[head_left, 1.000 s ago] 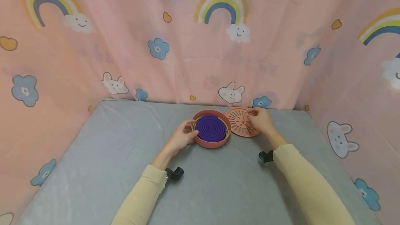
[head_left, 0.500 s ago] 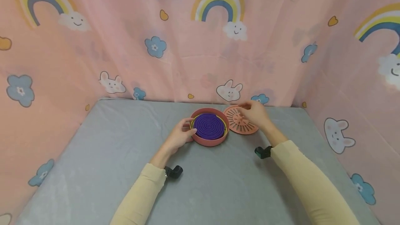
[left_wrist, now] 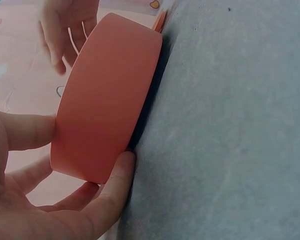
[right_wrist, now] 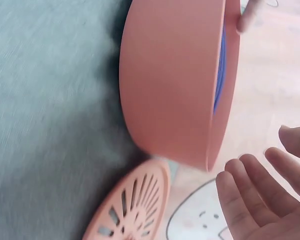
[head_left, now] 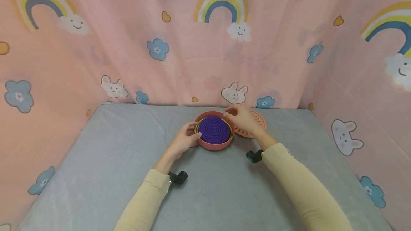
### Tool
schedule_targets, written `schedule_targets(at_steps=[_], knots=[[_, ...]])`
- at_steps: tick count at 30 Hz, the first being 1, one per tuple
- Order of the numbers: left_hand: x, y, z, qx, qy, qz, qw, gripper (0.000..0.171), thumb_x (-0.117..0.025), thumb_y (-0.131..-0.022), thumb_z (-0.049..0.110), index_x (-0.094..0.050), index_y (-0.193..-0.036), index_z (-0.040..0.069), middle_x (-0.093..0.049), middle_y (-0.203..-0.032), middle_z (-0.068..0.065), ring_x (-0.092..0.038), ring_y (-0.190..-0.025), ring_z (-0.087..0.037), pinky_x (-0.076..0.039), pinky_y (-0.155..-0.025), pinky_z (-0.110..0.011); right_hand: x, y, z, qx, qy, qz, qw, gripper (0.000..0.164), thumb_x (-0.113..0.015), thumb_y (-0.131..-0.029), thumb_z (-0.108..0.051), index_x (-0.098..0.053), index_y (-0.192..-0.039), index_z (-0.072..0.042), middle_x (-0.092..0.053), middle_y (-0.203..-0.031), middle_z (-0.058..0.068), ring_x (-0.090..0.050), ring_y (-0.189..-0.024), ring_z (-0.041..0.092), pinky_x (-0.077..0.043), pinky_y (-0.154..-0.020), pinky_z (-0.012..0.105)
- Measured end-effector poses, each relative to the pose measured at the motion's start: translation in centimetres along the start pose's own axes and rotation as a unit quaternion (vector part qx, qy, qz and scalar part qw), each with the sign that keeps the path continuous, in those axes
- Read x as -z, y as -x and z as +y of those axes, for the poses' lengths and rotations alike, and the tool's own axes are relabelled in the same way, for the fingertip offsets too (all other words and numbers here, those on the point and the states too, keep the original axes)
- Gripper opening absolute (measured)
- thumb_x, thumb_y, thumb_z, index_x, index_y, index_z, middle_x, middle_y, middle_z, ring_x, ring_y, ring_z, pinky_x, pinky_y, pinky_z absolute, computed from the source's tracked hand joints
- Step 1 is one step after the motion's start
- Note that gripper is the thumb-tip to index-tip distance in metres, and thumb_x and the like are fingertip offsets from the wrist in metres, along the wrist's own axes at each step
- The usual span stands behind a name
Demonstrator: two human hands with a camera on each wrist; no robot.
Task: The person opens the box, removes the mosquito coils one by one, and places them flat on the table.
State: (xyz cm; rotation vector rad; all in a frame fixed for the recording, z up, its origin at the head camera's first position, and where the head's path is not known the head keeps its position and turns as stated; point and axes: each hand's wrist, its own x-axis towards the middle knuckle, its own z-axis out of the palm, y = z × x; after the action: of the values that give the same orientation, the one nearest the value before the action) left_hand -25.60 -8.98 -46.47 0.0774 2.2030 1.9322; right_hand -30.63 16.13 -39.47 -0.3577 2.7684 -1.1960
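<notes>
A purple spiral mosquito coil (head_left: 214,130) lies in a round pink box (head_left: 214,147), with a yellow edge showing beneath it. My left hand (head_left: 182,142) grips the box's left side. In the left wrist view its thumb is at the upper rim of the box (left_wrist: 105,100) and a fingertip is low on the wall. My right hand (head_left: 244,119) hovers over the box's right rim, fingers loosely bent and holding nothing. Partly covered by that hand, a slotted pink lid (head_left: 258,119) lies against the box's right side.
A grey cloth-covered table (head_left: 205,191) carries the box near its back edge. Right behind it hangs a pink curtain (head_left: 189,70) printed with rainbows and rabbits, which also closes in both sides. Each wrist wears a small black camera (head_left: 178,178).
My right hand has left the lid and moved left to the box's right rim, uncovering the lid's right part. The left hand keeps its grip on the box.
</notes>
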Motion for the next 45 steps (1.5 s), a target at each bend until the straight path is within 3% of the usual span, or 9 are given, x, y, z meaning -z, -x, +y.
schedule_targets(at_steps=[8,14,23,32,37,45], knots=[[0.2,-0.1,-0.1,0.002,-0.003,0.002,1.0,0.051,-0.066,-0.1,0.014,-0.049,-0.149,0.015,-0.044,-0.146,-0.019,-0.053,-0.129,-0.034,-0.059,-0.088,-0.038,-2.2,-1.2,-0.7,0.005,0.055,-0.003,0.998,0.038,-0.064,-0.101,-0.029,-0.064,-0.131,-0.006,-0.067,-0.126,0.014,-0.061,-0.119,0.032,-0.051,-0.101,0.05],[0.1,-0.2,-0.2,-0.005,0.0,-0.001,1.0,0.05,-0.065,-0.1,0.012,-0.049,-0.148,0.013,-0.045,-0.144,-0.021,-0.054,-0.127,-0.035,-0.06,-0.087,-0.038,-3.6,-2.2,-0.4,0.028,0.079,-0.014,0.996,0.038,-0.063,-0.101,-0.025,-0.063,-0.132,-0.003,-0.067,-0.125,0.016,-0.062,-0.117,0.032,-0.051,-0.101,0.049],[0.0,-0.1,-0.1,-0.004,0.007,-0.008,0.9999,0.05,-0.065,-0.1,0.013,-0.049,-0.148,0.013,-0.043,-0.145,-0.021,-0.054,-0.128,-0.034,-0.059,-0.088,-0.038,-4.8,-2.6,-0.4,0.008,0.096,-0.023,0.995,0.04,-0.064,-0.101,-0.024,-0.061,-0.135,-0.003,-0.064,-0.131,0.018,-0.059,-0.124,0.034,-0.047,-0.106,0.05],[0.1,-0.1,0.0,-0.005,0.013,-0.011,0.9998,0.051,-0.065,-0.1,0.011,-0.048,-0.149,0.011,-0.044,-0.144,-0.021,-0.055,-0.126,-0.034,-0.059,-0.087,-0.037,-5.5,-2.5,-0.5,0.034,0.134,-0.02,0.99,0.039,-0.074,-0.095,-0.02,-0.065,-0.129,-0.002,-0.065,-0.129,0.018,-0.059,-0.123,0.034,-0.046,-0.107,0.05],[0.1,-0.1,0.0,-0.004,0.016,-0.012,0.9998,0.051,-0.064,-0.1,0.011,-0.048,-0.149,0.011,-0.043,-0.145,-0.022,-0.055,-0.126,-0.034,-0.059,-0.088,-0.038,-5.4,-2.6,-0.1,0.055,0.129,-0.012,0.99,0.038,-0.076,-0.093,-0.019,-0.067,-0.126,-0.002,-0.066,-0.126,0.018,-0.059,-0.122,0.034,-0.045,-0.107,0.051],[0.1,0.0,-0.1,-0.006,0.01,-0.01,0.9999,0.049,-0.064,-0.101,0.012,-0.049,-0.148,0.011,-0.044,-0.145,-0.022,-0.054,-0.127,-0.034,-0.06,-0.087,-0.037,-4.5,-2.4,0.2,0.051,0.083,0.001,0.995,0.035,-0.078,-0.09,-0.015,-0.069,-0.123,-0.005,-0.06,-0.125,0.019,-0.058,-0.116,0.036,-0.047,-0.103,0.052]])
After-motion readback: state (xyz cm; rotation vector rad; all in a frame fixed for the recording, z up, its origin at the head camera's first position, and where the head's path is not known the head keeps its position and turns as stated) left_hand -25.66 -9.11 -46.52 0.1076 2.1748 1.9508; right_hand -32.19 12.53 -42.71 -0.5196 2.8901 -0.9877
